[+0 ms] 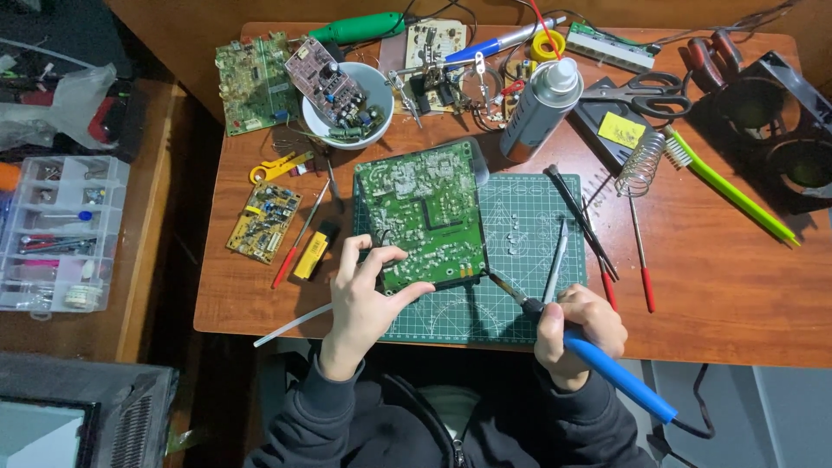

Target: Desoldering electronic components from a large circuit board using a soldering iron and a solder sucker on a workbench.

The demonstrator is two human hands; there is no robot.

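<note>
table: a reddish wooden work table (719,260) crowded with electronics tools and boards.
cutting mat: a green gridded cutting mat (529,217) lies at the near edge of the table, under the work.
main board: a large green circuit board (425,212) lies solder side up on the mat, its near left corner raised a little in the hand.
left hand: the left hand (368,295) is closed on the board's near edge, thumb on top and fingers curled at the corner.
right hand: the right hand (576,325) is wrapped around a blue-handled soldering iron (607,364), whose tip sits at the board's near right corner.
progress: by appearance the soldering is under way; most joints on the board look shiny and finished, and how many remain cannot be told.
spray can: a grey spray can (537,108) with a white cap lies tilted just beyond the mat; its label is a pale band, too small to describe further.
bowl: a white bowl (368,87) holds a small board and loose parts.
yellow board: a small yellow circuit board (263,221) lies left of the mat.
parts box: a clear compartment box (61,230) sits on a side surface at far left.
yellow note: a yellow square label (621,130) rests on a dark block near black scissors (646,94).
</note>
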